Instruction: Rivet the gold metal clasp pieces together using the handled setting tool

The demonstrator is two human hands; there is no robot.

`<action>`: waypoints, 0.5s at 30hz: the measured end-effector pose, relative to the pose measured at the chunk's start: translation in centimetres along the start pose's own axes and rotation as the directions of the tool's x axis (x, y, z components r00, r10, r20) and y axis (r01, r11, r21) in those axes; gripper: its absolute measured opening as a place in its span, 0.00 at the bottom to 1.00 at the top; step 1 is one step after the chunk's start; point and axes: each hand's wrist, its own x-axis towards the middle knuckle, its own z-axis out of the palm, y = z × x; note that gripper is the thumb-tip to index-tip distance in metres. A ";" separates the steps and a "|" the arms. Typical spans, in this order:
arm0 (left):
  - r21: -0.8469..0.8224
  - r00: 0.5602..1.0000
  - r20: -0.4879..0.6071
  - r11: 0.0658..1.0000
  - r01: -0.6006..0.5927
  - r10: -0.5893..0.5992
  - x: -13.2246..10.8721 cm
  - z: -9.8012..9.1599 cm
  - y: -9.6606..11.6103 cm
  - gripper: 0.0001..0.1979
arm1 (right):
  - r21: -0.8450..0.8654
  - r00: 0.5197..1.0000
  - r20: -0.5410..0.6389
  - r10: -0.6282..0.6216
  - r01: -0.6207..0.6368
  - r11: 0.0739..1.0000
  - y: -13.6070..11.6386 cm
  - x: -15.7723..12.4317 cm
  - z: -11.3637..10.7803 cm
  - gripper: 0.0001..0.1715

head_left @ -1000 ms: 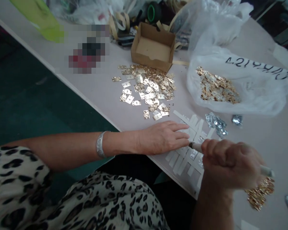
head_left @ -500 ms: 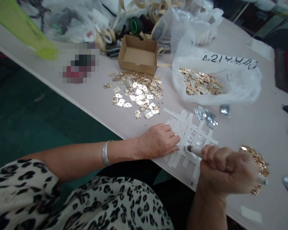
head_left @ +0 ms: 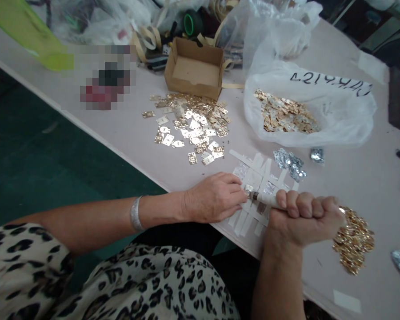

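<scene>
My left hand (head_left: 216, 198) rests at the table's front edge. Its fingers are pinched at a small gold metal plate (head_left: 249, 189), over a taped patch (head_left: 258, 166) of pale strips and clear film. My right hand (head_left: 306, 215) is wrapped in a fist round a white-handled tool (head_left: 266, 199), held almost level. The tool's dark tip touches or nearly touches the plate beside my left fingertips; the exact contact is too small to tell. Beyond my left hand lies a loose pile of gold metal plates (head_left: 200, 129). Silver discs (head_left: 290, 163) lie just behind the patch.
An open cardboard box (head_left: 195, 71) stands behind the plates. A white plastic bag (head_left: 343, 120) holds more metal pieces. Gold round parts (head_left: 353, 240) are heaped right of my right hand. A small silver packet (head_left: 316, 155) and a yellow-green sheet (head_left: 53, 49) lie farther off.
My right hand has moved the tool left, bringing its tip to my left fingertips. A small metal plate now shows there. The view has shifted slightly.
</scene>
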 end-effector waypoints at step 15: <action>0.115 1.000 -0.016 0.993 0.008 -0.006 -0.3 0.6 -0.1 0.12 | 0.196 0.988 0.012 0.153 -0.152 0.969 0.8 2.1 -1.5 0.23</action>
